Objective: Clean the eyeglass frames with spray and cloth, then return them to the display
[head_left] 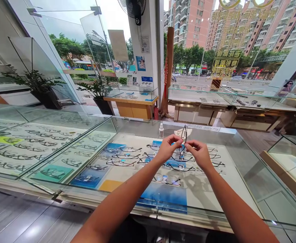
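Both of my hands hold a pair of dark-framed eyeglasses (185, 132) up on edge above the glass display case (211, 133). My left hand (170, 146) pinches the frame from the left side. From the right, my right hand (198, 152) grips it with thumb and fingertips. Behind the eyeglasses, a white cloth-like item (192, 132) lies on the case top, partly hidden by them. A small white bottle (161, 131) stands upright to the left of my left hand. Under the glass lie several eyeglasses (180, 167) in rows.
Another section of the display case (69, 139) with several rows of eyeglasses adjoins on the left. A glass case (289, 152) stands at the right. Beyond are potted plants (104, 92), a wooden post (168, 67), a small cabinet (135, 107) and large windows onto a street.
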`<state>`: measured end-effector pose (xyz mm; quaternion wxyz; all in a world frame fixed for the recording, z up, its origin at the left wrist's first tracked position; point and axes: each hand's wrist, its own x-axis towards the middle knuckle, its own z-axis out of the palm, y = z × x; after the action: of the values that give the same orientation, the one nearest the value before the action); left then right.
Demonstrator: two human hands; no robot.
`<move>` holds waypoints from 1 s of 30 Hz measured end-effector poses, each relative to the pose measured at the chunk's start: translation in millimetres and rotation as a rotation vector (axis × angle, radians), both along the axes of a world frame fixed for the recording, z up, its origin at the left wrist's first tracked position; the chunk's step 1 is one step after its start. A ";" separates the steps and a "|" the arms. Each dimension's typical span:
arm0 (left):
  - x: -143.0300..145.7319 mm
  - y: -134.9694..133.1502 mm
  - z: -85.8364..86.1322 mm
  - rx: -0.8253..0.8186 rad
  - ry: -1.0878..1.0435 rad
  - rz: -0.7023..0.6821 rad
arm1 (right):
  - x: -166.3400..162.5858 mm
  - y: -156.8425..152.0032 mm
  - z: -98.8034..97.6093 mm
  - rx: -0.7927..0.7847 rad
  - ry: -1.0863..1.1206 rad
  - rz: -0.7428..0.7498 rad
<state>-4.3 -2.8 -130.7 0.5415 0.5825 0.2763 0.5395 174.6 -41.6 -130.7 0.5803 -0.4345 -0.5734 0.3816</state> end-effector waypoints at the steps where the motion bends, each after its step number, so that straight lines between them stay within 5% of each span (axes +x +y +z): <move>1: -0.3 0.3 -0.1 0.018 0.008 0.004 | 0.2 0.1 0.0 0.004 -0.002 0.000; 8: -8.6 5.1 4.5 0.105 0.134 0.101 | 10.2 3.7 2.8 0.082 -0.084 -0.165; 16: -30.2 9.4 19.0 0.221 0.415 0.153 | 39.1 9.1 9.3 0.501 -0.551 -0.579; 22: -33.5 12.0 20.5 0.222 0.446 0.112 | 43.6 9.1 8.6 0.654 -0.685 -0.704; 25: -29.2 9.8 18.6 0.207 0.402 0.145 | 31.0 1.5 6.8 0.743 -0.700 -0.663; 30: -21.8 3.0 16.3 0.222 0.375 0.124 | 7.8 -8.3 1.6 0.772 -0.851 -0.348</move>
<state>-26.1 0.3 -114.4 0.3789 0.7107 0.3462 0.4811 182.3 -49.9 -129.1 0.4694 -0.3944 -0.7731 -0.1624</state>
